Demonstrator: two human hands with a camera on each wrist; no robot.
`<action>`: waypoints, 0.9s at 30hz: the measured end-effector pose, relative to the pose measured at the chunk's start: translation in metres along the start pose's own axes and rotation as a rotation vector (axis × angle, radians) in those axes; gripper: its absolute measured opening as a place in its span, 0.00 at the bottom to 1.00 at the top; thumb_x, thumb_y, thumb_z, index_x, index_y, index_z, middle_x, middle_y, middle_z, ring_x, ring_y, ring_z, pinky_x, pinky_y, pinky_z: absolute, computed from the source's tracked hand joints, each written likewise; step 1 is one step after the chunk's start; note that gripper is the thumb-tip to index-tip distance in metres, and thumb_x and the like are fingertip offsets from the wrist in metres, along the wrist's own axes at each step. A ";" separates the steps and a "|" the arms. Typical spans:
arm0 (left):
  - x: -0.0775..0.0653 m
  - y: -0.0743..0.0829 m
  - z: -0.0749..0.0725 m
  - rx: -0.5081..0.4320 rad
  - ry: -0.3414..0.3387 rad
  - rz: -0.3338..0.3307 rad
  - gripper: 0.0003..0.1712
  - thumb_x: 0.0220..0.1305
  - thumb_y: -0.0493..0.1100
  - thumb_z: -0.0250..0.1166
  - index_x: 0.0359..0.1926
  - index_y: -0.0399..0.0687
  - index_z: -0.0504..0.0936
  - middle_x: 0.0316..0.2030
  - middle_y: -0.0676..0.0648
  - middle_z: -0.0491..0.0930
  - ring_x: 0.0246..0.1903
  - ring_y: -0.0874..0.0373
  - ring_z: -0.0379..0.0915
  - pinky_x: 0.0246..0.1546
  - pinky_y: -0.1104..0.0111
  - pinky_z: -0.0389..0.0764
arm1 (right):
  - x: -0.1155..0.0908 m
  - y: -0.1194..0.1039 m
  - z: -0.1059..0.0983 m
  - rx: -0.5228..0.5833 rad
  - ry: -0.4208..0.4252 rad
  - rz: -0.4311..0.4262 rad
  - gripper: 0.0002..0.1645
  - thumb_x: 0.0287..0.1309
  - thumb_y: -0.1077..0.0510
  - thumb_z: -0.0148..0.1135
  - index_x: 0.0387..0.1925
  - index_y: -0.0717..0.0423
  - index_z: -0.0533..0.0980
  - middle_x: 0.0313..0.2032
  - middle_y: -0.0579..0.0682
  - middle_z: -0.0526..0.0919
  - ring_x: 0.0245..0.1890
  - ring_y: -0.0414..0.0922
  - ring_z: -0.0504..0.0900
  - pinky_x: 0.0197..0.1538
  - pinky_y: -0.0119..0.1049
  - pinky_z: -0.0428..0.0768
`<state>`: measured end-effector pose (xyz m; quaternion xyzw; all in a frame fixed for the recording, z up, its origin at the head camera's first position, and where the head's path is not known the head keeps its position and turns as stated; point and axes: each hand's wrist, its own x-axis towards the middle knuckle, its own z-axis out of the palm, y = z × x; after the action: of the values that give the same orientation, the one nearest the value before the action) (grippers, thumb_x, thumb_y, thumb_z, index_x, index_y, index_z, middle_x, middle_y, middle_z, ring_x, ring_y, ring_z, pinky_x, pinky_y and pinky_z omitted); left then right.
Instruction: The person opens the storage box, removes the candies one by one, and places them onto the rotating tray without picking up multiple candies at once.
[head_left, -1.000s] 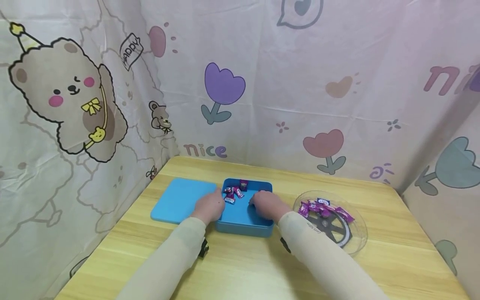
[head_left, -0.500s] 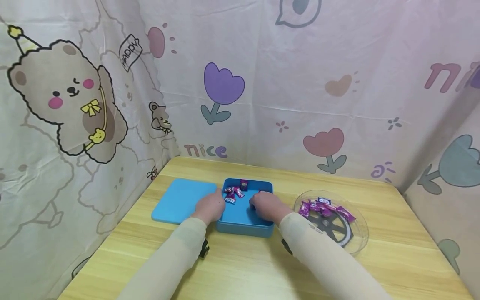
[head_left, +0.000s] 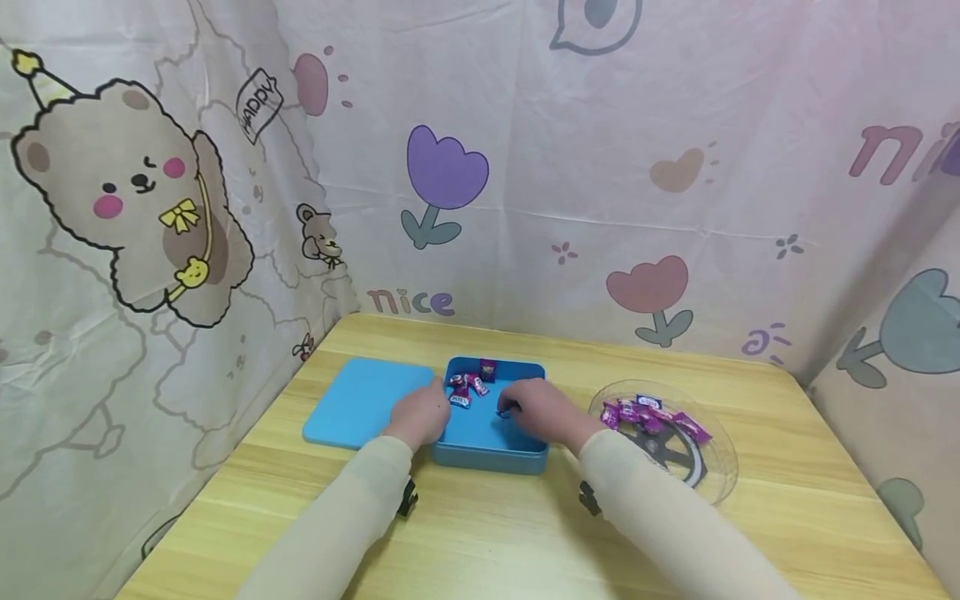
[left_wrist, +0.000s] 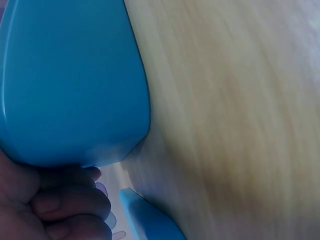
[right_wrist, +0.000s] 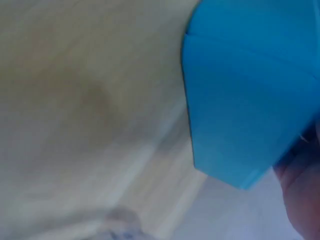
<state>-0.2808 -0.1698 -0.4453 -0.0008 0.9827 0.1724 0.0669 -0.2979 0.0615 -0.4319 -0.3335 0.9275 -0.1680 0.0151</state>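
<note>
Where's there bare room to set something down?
Bare wood lies in front of the blue box, between the sleeves, and right of the clear round tray. Box floor is bare between the wrapped candies and the right hand. Crowded: the box's back-left corner, and its left rim, where the left hand sits.

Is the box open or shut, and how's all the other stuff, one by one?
Box: open, lid off.
Lid: flat on the table, left of the box.
Box candies: wrapped, loose inside.
Dish: uncovered, holding candies.
Dish candies: wrapped, bunched together.
Left hand: gripping the box's left side.
Right hand: fingers curled over the box, pinching something small, probably a candy.
Cloth: hanging, creased.
</note>
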 end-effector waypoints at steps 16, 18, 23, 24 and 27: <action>0.002 -0.001 0.001 0.005 -0.001 -0.003 0.32 0.79 0.44 0.45 0.77 0.34 0.55 0.73 0.37 0.63 0.64 0.43 0.69 0.60 0.43 0.73 | -0.043 0.031 -0.054 -0.017 0.130 0.038 0.12 0.67 0.64 0.63 0.50 0.55 0.84 0.36 0.42 0.81 0.35 0.41 0.78 0.44 0.40 0.82; 0.001 0.000 0.001 0.010 -0.003 -0.008 0.33 0.79 0.44 0.45 0.77 0.34 0.55 0.73 0.37 0.64 0.62 0.44 0.70 0.58 0.44 0.75 | -0.050 0.039 -0.059 -0.037 0.124 0.055 0.12 0.66 0.64 0.63 0.49 0.55 0.84 0.33 0.42 0.79 0.32 0.42 0.76 0.41 0.39 0.81; 0.000 0.001 0.000 0.026 -0.012 -0.013 0.33 0.79 0.44 0.45 0.77 0.34 0.54 0.71 0.37 0.66 0.56 0.45 0.73 0.52 0.47 0.80 | -0.067 0.059 -0.069 -0.042 0.076 0.128 0.10 0.64 0.64 0.64 0.45 0.54 0.85 0.35 0.43 0.83 0.33 0.42 0.77 0.44 0.44 0.82; 0.000 0.001 -0.001 0.026 -0.013 -0.013 0.33 0.79 0.44 0.45 0.78 0.34 0.54 0.71 0.37 0.66 0.56 0.45 0.73 0.52 0.47 0.80 | -0.071 0.063 -0.071 -0.035 0.061 0.146 0.10 0.63 0.64 0.64 0.45 0.54 0.85 0.35 0.43 0.84 0.34 0.42 0.78 0.45 0.45 0.82; 0.001 0.000 -0.001 0.013 -0.016 -0.018 0.33 0.79 0.44 0.44 0.78 0.34 0.53 0.73 0.37 0.64 0.62 0.44 0.70 0.57 0.45 0.76 | -0.079 0.074 -0.073 -0.027 0.026 0.157 0.10 0.62 0.65 0.62 0.42 0.53 0.86 0.36 0.43 0.85 0.34 0.41 0.79 0.48 0.47 0.82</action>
<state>-0.2816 -0.1701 -0.4448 -0.0079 0.9832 0.1653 0.0763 -0.2919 0.1858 -0.3937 -0.2580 0.9530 -0.1582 0.0118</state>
